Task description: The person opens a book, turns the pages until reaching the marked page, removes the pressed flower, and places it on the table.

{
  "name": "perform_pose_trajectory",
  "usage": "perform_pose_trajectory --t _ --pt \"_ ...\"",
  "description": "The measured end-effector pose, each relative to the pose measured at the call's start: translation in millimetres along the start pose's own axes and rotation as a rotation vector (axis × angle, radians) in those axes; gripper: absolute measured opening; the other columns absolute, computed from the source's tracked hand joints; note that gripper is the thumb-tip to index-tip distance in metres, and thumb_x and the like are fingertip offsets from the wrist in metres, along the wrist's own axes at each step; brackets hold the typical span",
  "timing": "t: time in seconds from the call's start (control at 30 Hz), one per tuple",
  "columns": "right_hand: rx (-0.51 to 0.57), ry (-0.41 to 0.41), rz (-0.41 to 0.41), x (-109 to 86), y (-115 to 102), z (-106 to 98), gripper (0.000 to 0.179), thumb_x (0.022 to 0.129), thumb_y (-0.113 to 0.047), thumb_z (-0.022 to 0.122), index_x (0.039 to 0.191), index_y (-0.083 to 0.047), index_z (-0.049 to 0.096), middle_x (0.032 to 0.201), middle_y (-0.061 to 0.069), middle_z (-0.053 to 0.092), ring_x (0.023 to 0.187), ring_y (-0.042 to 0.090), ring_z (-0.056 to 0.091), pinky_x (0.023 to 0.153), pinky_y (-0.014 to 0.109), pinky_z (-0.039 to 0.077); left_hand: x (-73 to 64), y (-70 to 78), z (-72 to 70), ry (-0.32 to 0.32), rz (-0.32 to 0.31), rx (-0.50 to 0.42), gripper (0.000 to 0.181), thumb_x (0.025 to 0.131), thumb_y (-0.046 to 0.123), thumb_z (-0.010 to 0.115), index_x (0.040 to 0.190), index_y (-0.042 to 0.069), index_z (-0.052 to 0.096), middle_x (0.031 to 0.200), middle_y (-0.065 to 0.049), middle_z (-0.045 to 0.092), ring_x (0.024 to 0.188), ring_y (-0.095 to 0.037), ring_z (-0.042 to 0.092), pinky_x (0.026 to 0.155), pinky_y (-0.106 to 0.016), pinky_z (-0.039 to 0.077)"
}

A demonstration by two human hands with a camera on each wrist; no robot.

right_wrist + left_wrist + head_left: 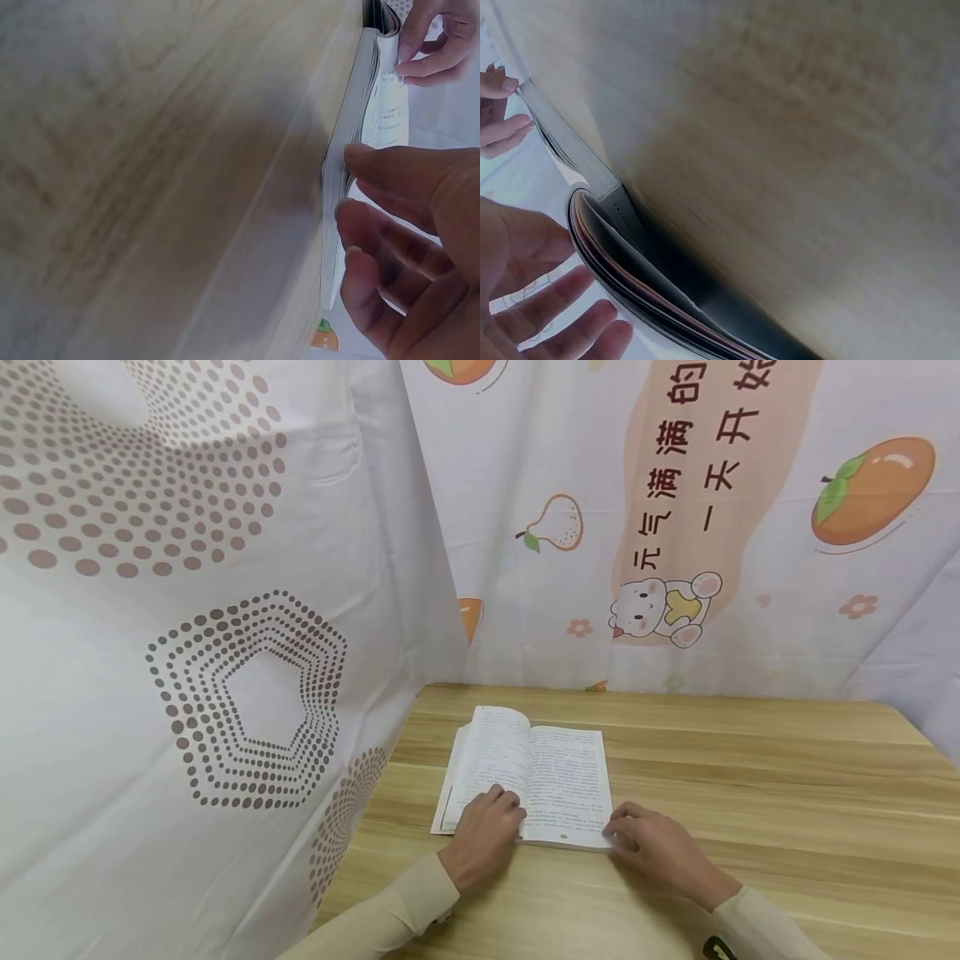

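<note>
An open book (566, 777) with printed pages lies on the wooden table. Its left-hand pages (495, 747) arch upward near the spine. My left hand (487, 828) rests over the lower part of those pages. In the left wrist view, the loosely bent fingers (559, 300) lie along the outside of the curved pages, and the thumb is by the fold. At the book's lower right corner is my right hand (660, 847). In the right wrist view, its thumb (375, 161) touches the page edges, with curled fingers (360, 277) around the corner.
The wooden table (750, 777) extends right of the book. A white dotted cloth (262, 710) hangs along the left side. Behind the table hangs a curtain (540, 593) printed with fruit, writing and a cartoon animal.
</note>
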State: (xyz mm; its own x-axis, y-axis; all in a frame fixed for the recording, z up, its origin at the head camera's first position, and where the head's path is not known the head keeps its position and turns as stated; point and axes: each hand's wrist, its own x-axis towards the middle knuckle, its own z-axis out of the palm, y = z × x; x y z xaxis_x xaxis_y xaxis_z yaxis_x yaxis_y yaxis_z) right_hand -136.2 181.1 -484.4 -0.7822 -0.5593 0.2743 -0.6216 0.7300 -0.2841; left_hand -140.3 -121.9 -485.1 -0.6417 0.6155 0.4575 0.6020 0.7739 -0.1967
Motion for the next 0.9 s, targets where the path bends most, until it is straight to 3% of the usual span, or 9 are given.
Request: perform_pose_trajectory --t 0.17,0.53,0.67,0.8,0.9 --pt "-0.056 0.049 -0.061 -0.4 -0.1 0.8 0.014 0.079 -0.011 0.087 0.091 -0.014 0.080 0.099 -0.004 0.069 0.082 0.010 0.067 0.066 0.030 0.056 -1.9 0.1 -0.4 -0.046 -0.015 -0.055 0.006 0.086 0.014 0.075 0.091 0.016 0.078 0.093 0.002 0.069 0.082 -0.015 0.057 0.059 -0.022 0.045" --pt "-0.061 0.142 -0.139 2.7 -3.1 -3.6 0.022 0.076 0.003 0.084 0.087 -0.015 0.079 0.093 -0.009 0.069 0.074 0.001 0.061 0.058 0.024 0.051 1.9 0.4 -1.3 -0.111 -0.037 -0.098 0.010 0.094 0.025 0.071 0.092 0.016 0.077 0.089 0.001 0.063 0.075 -0.013 0.050 0.056 -0.021 0.038" --pt "-0.030 0.161 -0.121 4.7 -3.2 -4.7 0.022 0.075 0.001 0.084 0.083 -0.018 0.079 0.091 -0.010 0.071 0.075 0.001 0.064 0.059 0.023 0.051 2.6 0.4 -1.2 -0.107 -0.025 -0.106 0.020 0.093 0.036 0.074 0.092 0.017 0.078 0.087 0.002 0.060 0.075 -0.013 0.050 0.057 -0.021 0.038" --pt "0.018 0.162 -0.068 6.5 -4.8 -7.6 0.016 0.077 -0.009 0.088 0.081 -0.022 0.079 0.090 -0.013 0.072 0.080 0.005 0.068 0.064 0.029 0.055 2.4 1.8 -1.1 -0.114 -0.021 -0.109 0.034 0.087 0.051 0.079 0.093 0.017 0.077 0.085 0.003 0.056 0.075 -0.012 0.048 0.057 -0.020 0.037" --pt "0.069 0.175 -0.041 8.2 -5.3 -9.3 0.016 0.078 -0.010 0.087 0.082 -0.023 0.078 0.090 -0.014 0.071 0.075 0.001 0.063 0.063 0.028 0.052 2.1 2.7 -0.4 -0.127 -0.026 -0.094 0.040 0.083 0.057 0.080 0.094 0.019 0.077 0.085 0.003 0.055 0.075 -0.011 0.047 0.057 -0.020 0.036"
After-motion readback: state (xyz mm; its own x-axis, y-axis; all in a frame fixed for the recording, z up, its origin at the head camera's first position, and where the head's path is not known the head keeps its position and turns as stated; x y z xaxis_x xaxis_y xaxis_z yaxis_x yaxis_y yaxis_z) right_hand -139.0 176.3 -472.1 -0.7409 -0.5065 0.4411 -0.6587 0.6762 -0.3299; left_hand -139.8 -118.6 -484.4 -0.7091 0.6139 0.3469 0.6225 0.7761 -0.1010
